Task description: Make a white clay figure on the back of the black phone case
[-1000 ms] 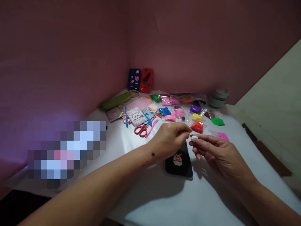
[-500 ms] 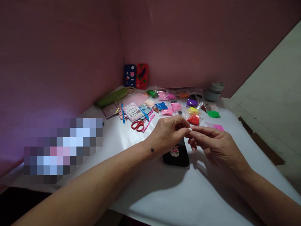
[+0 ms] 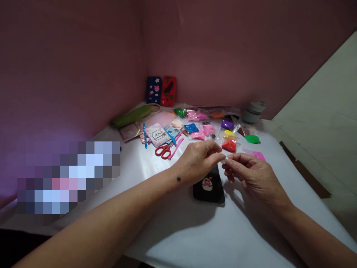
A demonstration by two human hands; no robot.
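A: Obs.: left hand (image 3: 199,162) and right hand (image 3: 251,175) meet fingertip to fingertip over the black phone case (image 3: 209,188). Each grip is pressed together, pinching the same small white lump (image 3: 224,158). Only a sliver of it shows between the fingers.

B: Position of the lump?

A: In the air, clear of the tabletop (image 3: 195,230), just above the case's far end.

B: Handling estimate?

A: Judged very light and soft, probably modelling clay (same sort as in the coloured packets (image 3: 229,145) behind it, I'd guess). A firm squeeze should dent it, and it may cling to skin. Best held lightly at its sides with the fingertip pads, since nails would mark it.

B: Noted. Red scissors (image 3: 164,150) lie well apart from the hands, to the left.
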